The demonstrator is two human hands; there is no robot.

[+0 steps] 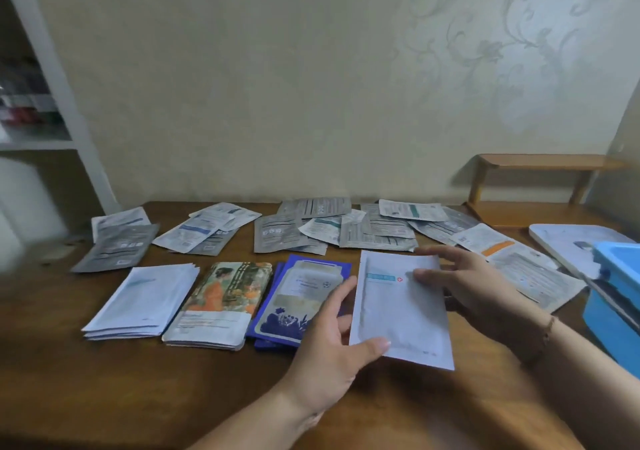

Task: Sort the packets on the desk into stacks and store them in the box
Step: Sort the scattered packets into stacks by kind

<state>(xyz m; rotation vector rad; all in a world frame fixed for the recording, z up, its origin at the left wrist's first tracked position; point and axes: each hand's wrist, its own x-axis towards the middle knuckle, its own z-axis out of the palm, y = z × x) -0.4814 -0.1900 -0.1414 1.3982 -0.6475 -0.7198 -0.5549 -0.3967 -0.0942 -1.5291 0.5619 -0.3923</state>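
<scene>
Gripping white packet in left hand, right hand fingers straight, touching its top edge

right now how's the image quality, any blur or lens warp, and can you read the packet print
Head view: dim, warm light; the shelf unit at the left edge is smeared and bent by the wide lens; print on the white packet held by the left hand and right hand is too soft to read.

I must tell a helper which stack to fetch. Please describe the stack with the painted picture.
On the brown desk, look at the front row of three neat stacks. The picture stack is the middle one, showing a figure in orange, between plain white packets and dark blue ones.
</scene>
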